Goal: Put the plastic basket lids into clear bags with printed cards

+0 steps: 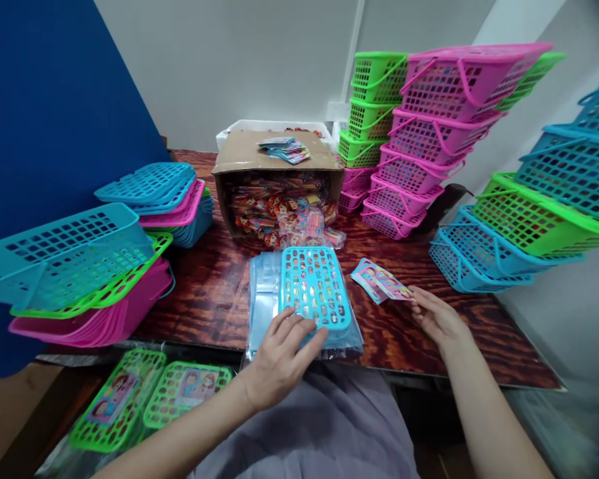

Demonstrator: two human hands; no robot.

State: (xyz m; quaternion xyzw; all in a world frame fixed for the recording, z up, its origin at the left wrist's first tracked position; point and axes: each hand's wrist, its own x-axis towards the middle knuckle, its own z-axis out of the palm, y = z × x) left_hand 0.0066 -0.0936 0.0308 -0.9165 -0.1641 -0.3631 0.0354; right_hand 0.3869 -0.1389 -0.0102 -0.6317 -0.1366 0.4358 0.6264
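Observation:
A blue plastic basket (315,286) with a perforated lid lies in front of me, small colourful items showing through its holes. Beneath it is a stack of clear plastic bags (264,293). My left hand (287,356) rests over the basket's near edge, fingers spread and holding nothing. To the right, my right hand (442,319) pinches the corner of a printed card (394,289) between thumb and fingers. That card overlaps a small pile of similar pink and blue cards (369,278) on the wood-patterned table.
An open cardboard box (279,163) of packaged items stands behind, with cards (285,150) on top. Stacked pink baskets (419,173) and blue baskets (484,256) rise at right. Empty baskets and lids (150,193) crowd the left. Bagged green baskets (120,399) lie below the table edge.

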